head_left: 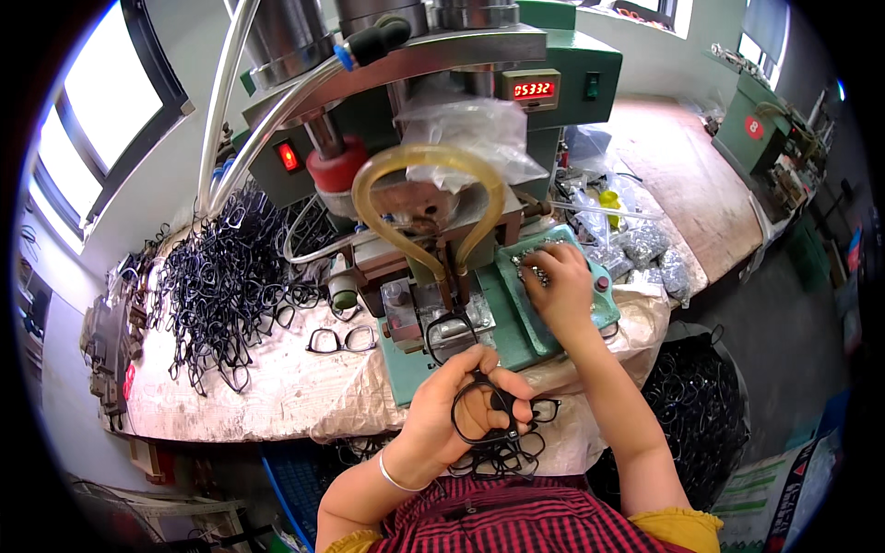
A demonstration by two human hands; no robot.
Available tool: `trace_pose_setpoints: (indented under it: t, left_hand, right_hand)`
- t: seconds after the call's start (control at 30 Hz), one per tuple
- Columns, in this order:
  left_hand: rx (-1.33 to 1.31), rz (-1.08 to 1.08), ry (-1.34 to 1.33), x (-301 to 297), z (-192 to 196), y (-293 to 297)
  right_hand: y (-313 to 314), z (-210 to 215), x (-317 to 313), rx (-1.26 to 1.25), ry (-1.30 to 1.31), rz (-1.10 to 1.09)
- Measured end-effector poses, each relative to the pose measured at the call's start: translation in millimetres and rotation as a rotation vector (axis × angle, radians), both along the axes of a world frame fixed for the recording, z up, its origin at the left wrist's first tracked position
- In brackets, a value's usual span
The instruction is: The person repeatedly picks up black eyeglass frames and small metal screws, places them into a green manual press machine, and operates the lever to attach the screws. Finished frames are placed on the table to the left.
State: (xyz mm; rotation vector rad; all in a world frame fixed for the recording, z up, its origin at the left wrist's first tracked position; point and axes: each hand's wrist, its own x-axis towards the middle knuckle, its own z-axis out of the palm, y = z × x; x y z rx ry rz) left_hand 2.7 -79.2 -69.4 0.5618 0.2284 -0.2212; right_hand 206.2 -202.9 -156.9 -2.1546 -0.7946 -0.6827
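My left hand (pixel 452 415) is closed round a black eyeglass frame (pixel 453 417). One rim of the frame faces me, and the other reaches up to the machine's metal fixture under two dark prongs. To the right, my right hand (pixel 560 288) dips into a green tray (pixel 535 318) of small shiny metal parts (pixel 527 261). Its fingers are curled and pinched at the parts; whatever they hold is too small to make out. The green press machine (pixel 406 212) stands in front of me, with a curved yellowish tube (pixel 429 157) above the fixture.
A large heap of black eyeglass frames (pixel 221 286) covers the table at left, and a single frame (pixel 341 340) lies nearer. More frames rest by my lap and in a sack (pixel 701 405) at right. Plastic bags of small parts (pixel 641 244) sit behind the tray.
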Motion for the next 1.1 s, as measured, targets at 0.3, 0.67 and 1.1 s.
trace_pose_setpoints:
  t: [0.3, 0.67, 1.1]
  left_hand:
    - [0.663, 0.172, -0.15, -94, -41, 49]
    - [1.975, 0.863, 0.455, -59, -79, 199]
    - [0.892, 0.903, 0.179, -37, -103, 226]
  right_hand:
    - [-16, 3, -16, -0.09, -0.059, -0.07]
    - [6, -7, -6, 0.88, 0.732, 0.318]
    - [-100, -8, -65, 0.434, 0.487, -0.059]
